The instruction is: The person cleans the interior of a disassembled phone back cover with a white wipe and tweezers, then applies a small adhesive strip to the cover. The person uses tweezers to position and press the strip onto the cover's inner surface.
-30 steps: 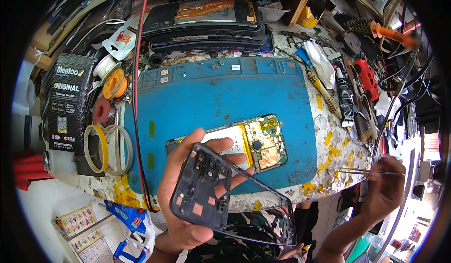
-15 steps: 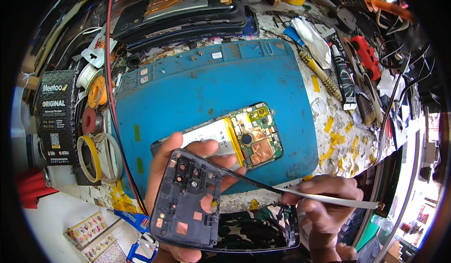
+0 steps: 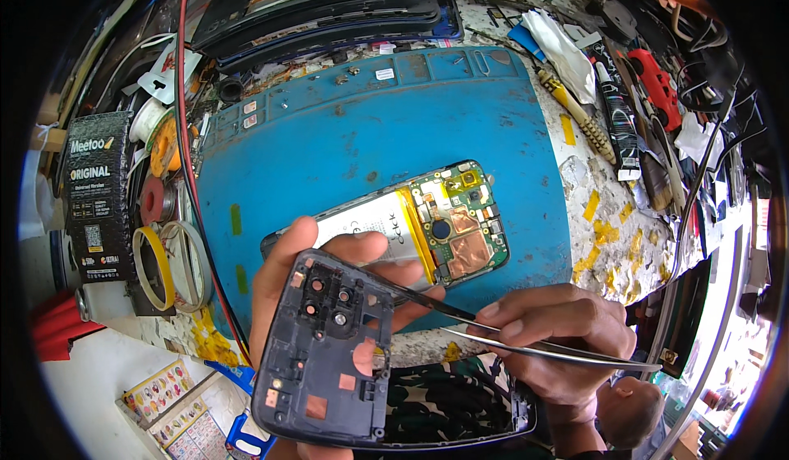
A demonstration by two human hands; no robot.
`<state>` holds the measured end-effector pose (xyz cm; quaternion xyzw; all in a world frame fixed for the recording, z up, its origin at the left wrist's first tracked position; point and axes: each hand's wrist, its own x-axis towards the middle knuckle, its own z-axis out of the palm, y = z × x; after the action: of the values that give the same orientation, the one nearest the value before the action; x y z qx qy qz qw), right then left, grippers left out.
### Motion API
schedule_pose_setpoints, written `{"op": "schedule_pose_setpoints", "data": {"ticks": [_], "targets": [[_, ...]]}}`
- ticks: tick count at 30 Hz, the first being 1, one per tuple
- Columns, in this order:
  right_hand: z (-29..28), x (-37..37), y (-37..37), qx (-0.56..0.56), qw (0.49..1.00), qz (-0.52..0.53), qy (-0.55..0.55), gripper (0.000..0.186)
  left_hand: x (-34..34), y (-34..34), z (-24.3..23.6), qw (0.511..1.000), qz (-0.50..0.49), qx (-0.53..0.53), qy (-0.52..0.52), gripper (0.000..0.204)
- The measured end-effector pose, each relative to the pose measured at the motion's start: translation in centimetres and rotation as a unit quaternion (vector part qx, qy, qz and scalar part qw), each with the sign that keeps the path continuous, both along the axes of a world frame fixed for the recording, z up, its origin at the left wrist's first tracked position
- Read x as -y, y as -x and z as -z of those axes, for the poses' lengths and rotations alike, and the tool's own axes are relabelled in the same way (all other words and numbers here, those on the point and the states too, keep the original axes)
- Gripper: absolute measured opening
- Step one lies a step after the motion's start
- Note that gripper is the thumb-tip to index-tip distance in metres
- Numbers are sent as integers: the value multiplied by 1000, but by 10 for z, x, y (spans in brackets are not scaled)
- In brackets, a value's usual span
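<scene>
My left hand (image 3: 281,275) is closed round the left end of a black plastic phone frame (image 3: 333,378), its inner side with camera holes and copper-coloured pads facing up. A pair of silver tweezers (image 3: 575,356) is gripped in my right hand (image 3: 567,324). Their tips point left, close to the frame's upper long edge, and my right fingertips are at that edge; whether they touch it I cannot tell. Behind the frame lies an opened phone (image 3: 468,221), showing a green circuit board and a white battery (image 3: 329,234), partly hidden by my left fingers.
The phone lies on a blue work mat (image 3: 288,156). Stacked phone parts (image 3: 329,16) stand at the back. Tape rolls (image 3: 154,269) and a black packet (image 3: 97,201) are left, beside a red-black cable (image 3: 187,131). A yellow-handled tool (image 3: 567,102) and tube (image 3: 618,123) lie right.
My right hand has shifted left and up along the frame's edge, with the tweezers turned so both arms show. The frame stays in my left hand. The whole view has shifted slightly.
</scene>
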<state>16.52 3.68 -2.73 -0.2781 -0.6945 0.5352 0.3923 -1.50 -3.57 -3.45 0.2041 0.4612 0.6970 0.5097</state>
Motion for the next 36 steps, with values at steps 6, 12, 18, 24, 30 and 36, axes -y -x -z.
{"op": "schedule_pose_setpoints", "data": {"ticks": [6,12,18,24,30,36], "targets": [[10,1,6,-40,999,12,-4,27,-2,0,1,1000,0,4,-2,129],[12,3,8,-34,999,33,-16,27,-3,1,0,1000,3,7,-2,128],[11,3,8,-10,999,33,-32,28,-3,3,-2,1000,12,5,0,127],[7,4,9,18,998,43,-38,28,-3,4,-2,1000,19,3,4,126],[6,6,10,20,998,50,-37,26,-3,7,-1,1000,29,0,8,125],[9,5,9,-31,998,39,28,22,-3,9,-1,999,37,1,11,124]]}}
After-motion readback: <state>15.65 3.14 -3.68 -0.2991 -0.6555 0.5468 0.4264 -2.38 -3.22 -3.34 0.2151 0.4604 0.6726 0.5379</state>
